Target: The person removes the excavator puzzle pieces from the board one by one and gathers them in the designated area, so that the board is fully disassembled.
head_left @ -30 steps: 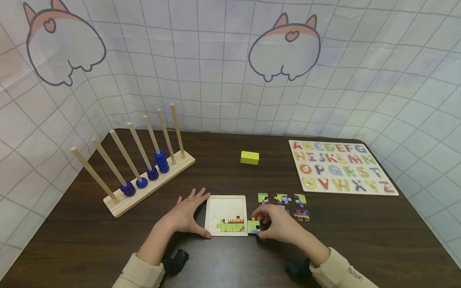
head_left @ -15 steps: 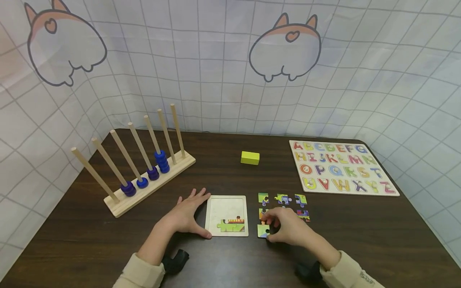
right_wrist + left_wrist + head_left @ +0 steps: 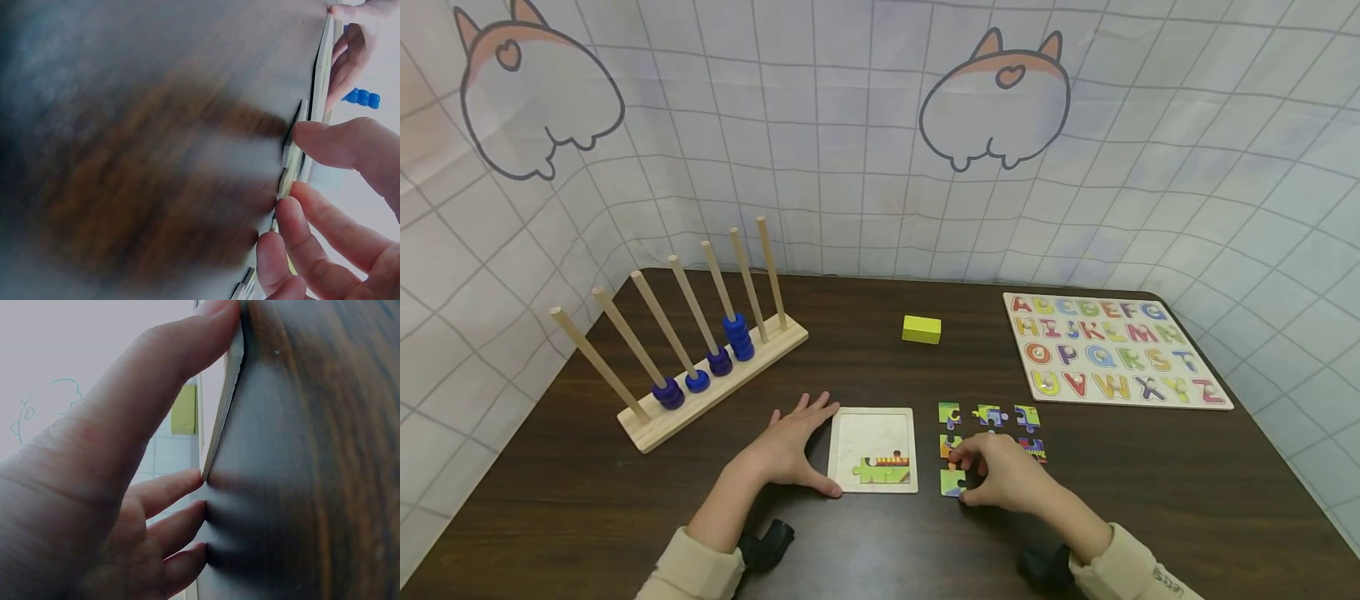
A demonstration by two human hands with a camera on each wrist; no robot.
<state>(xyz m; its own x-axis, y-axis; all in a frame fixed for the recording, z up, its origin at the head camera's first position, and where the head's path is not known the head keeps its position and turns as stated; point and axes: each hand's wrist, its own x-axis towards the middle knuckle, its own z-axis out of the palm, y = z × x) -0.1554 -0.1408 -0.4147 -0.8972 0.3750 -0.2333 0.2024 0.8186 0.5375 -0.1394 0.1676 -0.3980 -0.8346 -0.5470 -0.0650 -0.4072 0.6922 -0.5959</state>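
A square wooden puzzle tray (image 3: 871,429) lies on the table, with a joined strip of puzzle pieces (image 3: 882,469) in its lower right part. My left hand (image 3: 786,446) rests at its left side with fingers spread, thumb on the near corner and index finger touching the far corner. My right hand (image 3: 1009,473) pinches a green corner puzzle piece (image 3: 951,482) between thumb and fingers, low at the table. Just beyond it lies an orange puzzle piece (image 3: 948,445). More loose puzzle pieces (image 3: 991,415) lie behind the right hand, some partly hidden by it.
At the left stands a wooden peg rack (image 3: 715,383) with blue and purple rings on some pegs. A yellow block (image 3: 921,329) sits beyond the tray. An alphabet board (image 3: 1112,354) lies at the back right. A grid-patterned cloth (image 3: 865,167) hangs behind the table.
My right hand has moved the green corner piece rightward, from against the tray's right edge to just below the orange piece. The left hand and the tray stay in place.
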